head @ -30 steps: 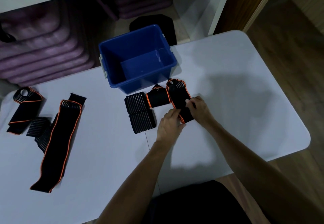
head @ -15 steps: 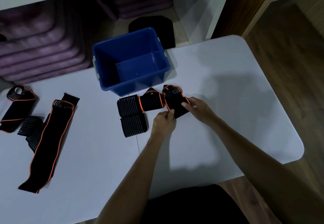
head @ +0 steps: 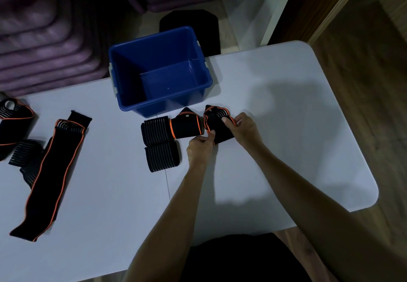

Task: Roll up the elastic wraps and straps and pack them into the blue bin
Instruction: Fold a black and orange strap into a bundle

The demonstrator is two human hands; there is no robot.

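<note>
I see a white table (head: pixel 275 109) carrying a blue bin (head: pixel 132 65), three rolled wraps (head: pixel 161 158) just beside it, and at left a long unrolled orange-edged strap (head: pixel 50 178) among, I think, two more (head: pixel 13 125).

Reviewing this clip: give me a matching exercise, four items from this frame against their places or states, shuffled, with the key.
Things:
1. blue bin
2. wrap being rolled
3. long flat wrap
4. striped roll

States:
A. lying unrolled at the table's left
B. held by the left hand and right hand
C. holding nothing
D. rolled, resting on the table left of the hands

Pairs: 1-C, 2-B, 3-A, 4-D
</note>
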